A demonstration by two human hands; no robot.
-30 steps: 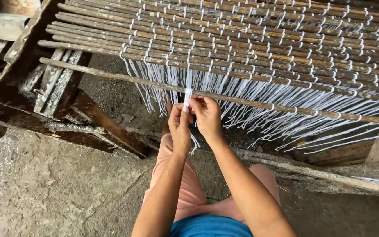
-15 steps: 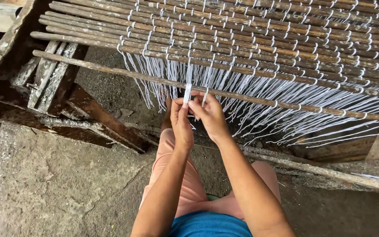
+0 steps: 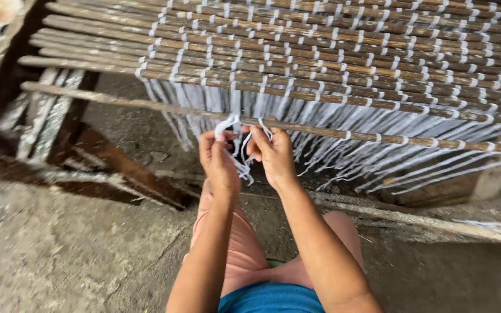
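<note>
Since the earlier frame both hands have dropped slightly below the loose front stick [image 3: 331,132], and the white strings [image 3: 234,124] now loop slack between them instead of running taut. The left hand [image 3: 218,159] and right hand [image 3: 273,153] each pinch these thin, frayed strands closed between fingertips, just under that stick. Beyond the stick lies the mat of tied sticks [image 3: 343,52]; left of it, the dark wooden frame [image 3: 59,133].
</note>
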